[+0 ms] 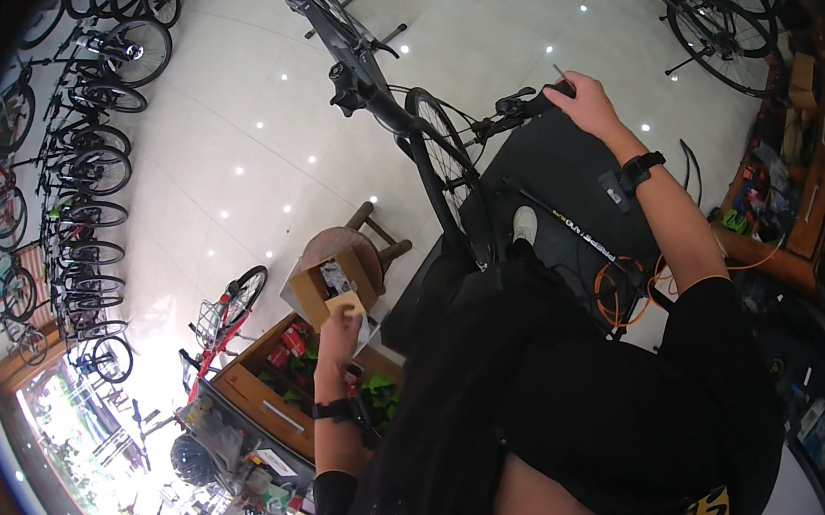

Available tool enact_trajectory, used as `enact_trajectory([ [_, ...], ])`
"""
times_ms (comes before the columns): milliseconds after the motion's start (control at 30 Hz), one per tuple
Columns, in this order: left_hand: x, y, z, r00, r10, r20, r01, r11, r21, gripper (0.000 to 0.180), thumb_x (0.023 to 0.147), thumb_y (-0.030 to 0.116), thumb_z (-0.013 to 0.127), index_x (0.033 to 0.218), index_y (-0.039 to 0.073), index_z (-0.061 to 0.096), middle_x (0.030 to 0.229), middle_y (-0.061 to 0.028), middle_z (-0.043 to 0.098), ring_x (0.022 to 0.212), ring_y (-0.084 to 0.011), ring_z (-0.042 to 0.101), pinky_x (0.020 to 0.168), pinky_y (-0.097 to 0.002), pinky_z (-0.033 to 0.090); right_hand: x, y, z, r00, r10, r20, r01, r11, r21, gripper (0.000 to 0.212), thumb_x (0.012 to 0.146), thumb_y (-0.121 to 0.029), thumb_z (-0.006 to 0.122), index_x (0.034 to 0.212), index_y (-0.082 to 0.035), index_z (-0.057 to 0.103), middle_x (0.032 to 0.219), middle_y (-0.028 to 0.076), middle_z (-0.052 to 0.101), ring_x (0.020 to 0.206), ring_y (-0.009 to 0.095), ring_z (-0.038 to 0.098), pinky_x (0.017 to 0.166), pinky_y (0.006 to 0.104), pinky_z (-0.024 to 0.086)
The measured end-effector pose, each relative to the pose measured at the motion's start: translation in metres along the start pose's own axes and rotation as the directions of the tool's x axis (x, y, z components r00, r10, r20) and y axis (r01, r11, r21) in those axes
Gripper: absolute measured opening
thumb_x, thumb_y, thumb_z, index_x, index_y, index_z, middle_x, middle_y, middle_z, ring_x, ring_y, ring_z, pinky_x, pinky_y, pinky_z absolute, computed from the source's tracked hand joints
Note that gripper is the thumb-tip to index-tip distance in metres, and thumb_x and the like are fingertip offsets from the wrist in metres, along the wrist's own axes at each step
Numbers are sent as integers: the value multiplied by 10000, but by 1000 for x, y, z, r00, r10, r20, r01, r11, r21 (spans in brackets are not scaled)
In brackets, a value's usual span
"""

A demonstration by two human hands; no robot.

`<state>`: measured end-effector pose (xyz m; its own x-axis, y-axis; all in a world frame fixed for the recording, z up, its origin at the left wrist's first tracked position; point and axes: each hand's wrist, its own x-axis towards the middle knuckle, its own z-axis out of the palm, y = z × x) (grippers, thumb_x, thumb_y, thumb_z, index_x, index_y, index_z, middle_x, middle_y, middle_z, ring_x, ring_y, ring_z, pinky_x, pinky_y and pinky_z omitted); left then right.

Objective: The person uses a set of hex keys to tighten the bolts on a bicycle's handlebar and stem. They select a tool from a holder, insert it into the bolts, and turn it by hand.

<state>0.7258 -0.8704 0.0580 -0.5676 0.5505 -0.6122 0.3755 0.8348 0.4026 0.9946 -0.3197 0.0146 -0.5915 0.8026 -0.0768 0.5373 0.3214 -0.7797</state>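
- The bicycle (387, 109) stands right in front of the person, its handlebar reaching across to the right, over a dark mat (543, 158).
- The right hand (589, 103) is closed on the black grip (553, 98) at the bar's end; a thin rod (560, 70) pokes out beside the fingers, and I can't tell what it is.
- The left hand (337, 328) is nearly closed, pinching a tan piece (345, 305) at the edge of an open carton (310, 294) on a round wooden stool (329, 245). Whether the piece is loose or a flap, I can't tell.
- My guess at the step: steadying the bar while getting at something in the carton. The next move, I'd judge, calls for the right hand to stay firm and the left to lift clear of the cardboard without tipping it.
- As for writing, a long black tube (570, 223) on the mat carries bold white and yellow lettering.
- A grey block (615, 191) near it has a pale mark, too small to read.
- A yellow patch (706, 508) by the person's clothing bears dark characters, partly cut off.
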Motion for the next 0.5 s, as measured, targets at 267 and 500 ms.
enact_trajectory([
  [267, 46, 215, -54, 854, 520, -31, -508, 818, -269, 262, 911, 85, 604, 1148, -19, 571, 947, -144, 663, 884, -205, 658, 803, -303, 514, -22, -121, 3, 985, -162, 56, 171, 937, -304, 403, 768, -410, 711, 787, -20, 610, 685, 157, 642, 673, 350, 643, 630, 420, 511],
  [500, 106, 298, 46, 793, 562, 235, -422, 785, -453, 642, 879, 161, 677, 1371, -44, 319, 1300, -203, 536, 1189, -262, 563, 943, -360, 491, -40, -196, 13, 974, -210, 91, 227, 843, -487, 369, 749, -378, 718, 768, -29, 600, 668, 150, 641, 660, 360, 643, 615, 426, 525],
])
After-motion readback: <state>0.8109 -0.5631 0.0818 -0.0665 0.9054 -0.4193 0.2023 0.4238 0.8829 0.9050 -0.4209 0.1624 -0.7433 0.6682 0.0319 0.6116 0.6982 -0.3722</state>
